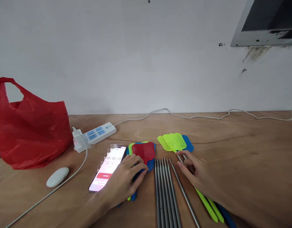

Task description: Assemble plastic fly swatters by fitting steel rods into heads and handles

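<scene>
My left hand [125,177] bends over the left pile of fly swatters, thumb and index fingertip close together and the pile's handles partly hidden below it. A red fly swatter [144,150] lies on top, with blue and green ones under it. My right hand [195,169] is at the thin metal shafts of the right pile, thumb and index finger apart. That pile has lime-green fly swatters [175,141] over a blue fly swatter [189,144]. Between my hands several metal rods [163,190] lie side by side, and a single metal rod [185,193] slants away from them.
A lit phone [110,166] showing a timer lies left of my left hand. Behind it is a power strip [96,134] with a white cable. A white rounded device [57,176] and a red plastic bag [29,133] are at the left. The wall borders the wooden table [243,152].
</scene>
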Demonstrator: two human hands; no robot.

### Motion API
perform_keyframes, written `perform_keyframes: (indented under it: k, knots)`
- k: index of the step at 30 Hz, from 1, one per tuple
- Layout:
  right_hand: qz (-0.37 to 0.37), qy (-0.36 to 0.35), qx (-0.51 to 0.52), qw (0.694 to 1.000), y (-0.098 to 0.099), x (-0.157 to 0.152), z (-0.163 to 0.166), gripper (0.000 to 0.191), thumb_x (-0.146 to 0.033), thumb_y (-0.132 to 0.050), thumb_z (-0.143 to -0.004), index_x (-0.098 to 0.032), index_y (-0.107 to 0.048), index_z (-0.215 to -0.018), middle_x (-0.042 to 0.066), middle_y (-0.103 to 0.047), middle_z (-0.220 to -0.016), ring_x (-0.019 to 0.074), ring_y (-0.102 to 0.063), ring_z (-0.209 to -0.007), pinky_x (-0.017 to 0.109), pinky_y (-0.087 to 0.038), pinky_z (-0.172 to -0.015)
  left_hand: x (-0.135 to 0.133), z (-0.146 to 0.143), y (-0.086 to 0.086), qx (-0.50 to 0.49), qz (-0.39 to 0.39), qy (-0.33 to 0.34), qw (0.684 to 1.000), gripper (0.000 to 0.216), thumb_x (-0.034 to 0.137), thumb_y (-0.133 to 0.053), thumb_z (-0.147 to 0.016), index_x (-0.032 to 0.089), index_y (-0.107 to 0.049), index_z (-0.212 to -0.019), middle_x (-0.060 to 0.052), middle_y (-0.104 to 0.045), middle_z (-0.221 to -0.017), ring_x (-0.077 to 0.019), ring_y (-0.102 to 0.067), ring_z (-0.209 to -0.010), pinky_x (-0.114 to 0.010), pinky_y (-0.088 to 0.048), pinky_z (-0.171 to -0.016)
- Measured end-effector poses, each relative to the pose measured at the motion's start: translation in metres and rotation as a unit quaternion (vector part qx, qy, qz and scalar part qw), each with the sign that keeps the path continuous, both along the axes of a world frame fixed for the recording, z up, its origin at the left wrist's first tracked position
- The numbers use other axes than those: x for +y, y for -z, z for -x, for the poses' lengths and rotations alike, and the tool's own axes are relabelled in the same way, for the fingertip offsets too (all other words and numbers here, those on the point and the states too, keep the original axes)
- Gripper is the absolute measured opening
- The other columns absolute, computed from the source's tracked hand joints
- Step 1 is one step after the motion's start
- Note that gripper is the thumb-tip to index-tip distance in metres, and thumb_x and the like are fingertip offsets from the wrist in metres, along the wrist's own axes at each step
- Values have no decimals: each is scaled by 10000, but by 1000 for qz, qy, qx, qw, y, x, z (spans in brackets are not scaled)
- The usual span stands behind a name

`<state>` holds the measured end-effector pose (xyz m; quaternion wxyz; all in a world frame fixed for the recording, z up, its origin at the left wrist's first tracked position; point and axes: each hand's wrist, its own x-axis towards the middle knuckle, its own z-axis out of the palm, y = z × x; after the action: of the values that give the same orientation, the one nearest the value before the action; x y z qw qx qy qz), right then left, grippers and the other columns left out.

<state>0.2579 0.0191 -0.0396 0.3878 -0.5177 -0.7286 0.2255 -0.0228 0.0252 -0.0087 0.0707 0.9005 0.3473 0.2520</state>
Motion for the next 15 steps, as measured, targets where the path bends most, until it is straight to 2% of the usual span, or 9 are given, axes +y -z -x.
perform_keyframes:
  k: [3, 8, 10, 15]
  knots:
    - [-37, 7, -87, 996, 0, 1, -4, 160, -347, -466, -983, -257, -595, -1013, -61, -447, -541, 157, -462, -475, 294, -293, -533, 0, 0, 1, 1, -2, 0, 1000, 224, 209, -447, -1007, 208, -669, -981, -61, -655, -948, -219, -572, -869, -361, -461, -783]
    - [-60, 22, -217, 974, -5, 3, -9, 47, -252, -498, -907, -233, -529, -877, -48, -512, -548, 154, -507, -477, 285, -297, -539, 1, 0, 1, 12, 11, 9, 1000, 212, 200, -451, -1008, 200, -660, -974, -57, -648, -941, -215, -571, -866, -364, -451, -787]
    - [-65, 28, -249, 966, -6, 4, -10, 11, -232, -513, -874, -227, -519, -881, -37, -536, -571, 161, -519, -492, 286, -292, -545, 1, 1, 0, 15, 14, 12, 1000, 210, 198, -444, -1013, 196, -652, -983, -58, -646, -955, -219, -571, -880, -374, -445, -800]
    - [-48, 0, -285, 957, -6, 5, -12, 121, -193, -501, -857, -217, -535, -971, -16, -582, -650, 184, -564, -561, 291, -308, -570, 3, 2, 0, 18, 23, 19, 999, 196, 188, -441, -1016, 189, -636, -995, -61, -649, -971, -221, -574, -896, -376, -438, -807]
